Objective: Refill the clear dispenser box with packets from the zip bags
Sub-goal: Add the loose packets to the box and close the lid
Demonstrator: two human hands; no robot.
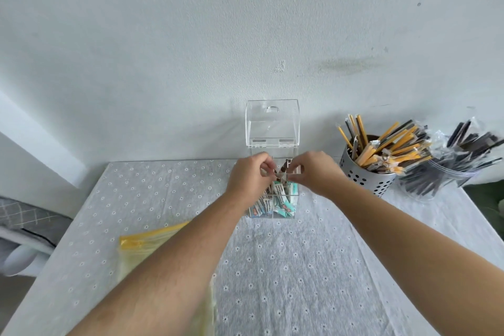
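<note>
both hands meet right over the open box (272, 199) on the bench. left hand (252, 177) and right hand (316, 172) pinch a dark packet (282, 172), looks upright, so it drops straight down.

Two bare forearms in view, no sleeves reaching wrists or forearms. Left hand (249, 179) bare: no glove, ring or watch seen. Right hand (317, 173) bare too, wrist behind it unadorned. Fine hair along both forearms, denser on left. Fingernails too small to judge.
</note>
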